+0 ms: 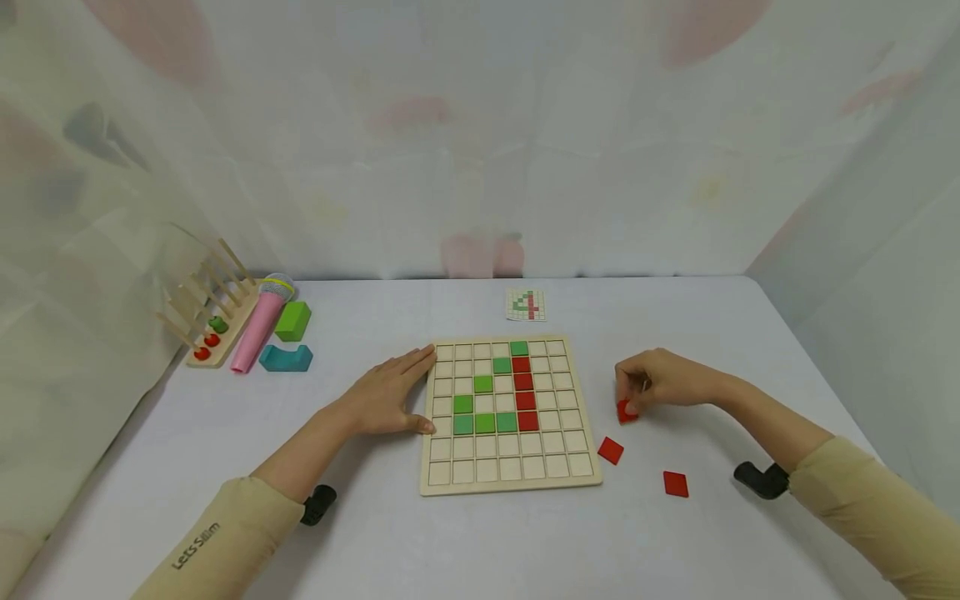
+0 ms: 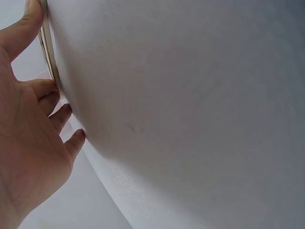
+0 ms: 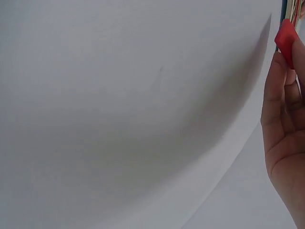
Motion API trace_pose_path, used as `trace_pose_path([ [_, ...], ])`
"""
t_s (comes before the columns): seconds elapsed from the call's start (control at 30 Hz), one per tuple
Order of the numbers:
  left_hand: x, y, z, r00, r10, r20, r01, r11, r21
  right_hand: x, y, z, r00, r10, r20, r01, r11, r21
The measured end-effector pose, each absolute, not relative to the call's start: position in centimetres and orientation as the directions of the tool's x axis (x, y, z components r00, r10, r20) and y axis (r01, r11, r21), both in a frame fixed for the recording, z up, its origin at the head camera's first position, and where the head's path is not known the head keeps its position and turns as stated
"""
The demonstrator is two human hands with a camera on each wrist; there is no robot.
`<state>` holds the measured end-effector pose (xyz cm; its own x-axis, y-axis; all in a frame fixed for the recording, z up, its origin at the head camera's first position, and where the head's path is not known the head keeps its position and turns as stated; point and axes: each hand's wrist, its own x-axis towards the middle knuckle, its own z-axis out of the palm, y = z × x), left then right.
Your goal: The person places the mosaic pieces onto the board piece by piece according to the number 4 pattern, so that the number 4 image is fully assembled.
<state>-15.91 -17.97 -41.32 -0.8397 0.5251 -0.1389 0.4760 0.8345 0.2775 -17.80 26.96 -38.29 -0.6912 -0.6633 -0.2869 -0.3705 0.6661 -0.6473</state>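
A wooden grid board (image 1: 510, 469) lies on the table, with green tiles (image 1: 485, 422) and a column of red tiles (image 1: 526, 401) in its squares. Along the board's left edge rests my left hand (image 1: 382, 396), its fingers extended and the thumb touching the lower part of that edge. To the right of the board, my right hand (image 1: 663, 379) pinches a red square tile (image 1: 626, 412) between thumb and fingers. In the right wrist view this tile (image 3: 286, 40) is tilted. Two loose red tiles lie nearer the front, one (image 1: 611, 451) beside the board's corner, the other (image 1: 676, 483) farther right.
Behind the board lies a small pattern card (image 1: 526, 305) showing a green and red figure. At the back left are a pegged wooden stand (image 1: 225, 329), a pink toy microphone (image 1: 260, 329), a green block (image 1: 292, 321) and a teal curved block (image 1: 286, 358). Fabric hangs behind the table.
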Motion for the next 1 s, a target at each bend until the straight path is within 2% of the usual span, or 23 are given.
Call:
trace_pose_path([
  [0.43, -15.9, -17.9, -41.2, -0.841, 0.519, -0.153, 0.47, 0.841, 0.267, -16.8, 23.3, -37.7, -0.679, -0.691, -0.248, -0.314, 0.578, -0.753],
  [1.0, -15.9, -17.8, -41.2, -0.843, 0.514, -0.158, 0.466, 0.845, 0.262, -15.3, 17.9, -38.4, -0.705, -0.679, -0.207, -0.304, 0.552, -0.776],
])
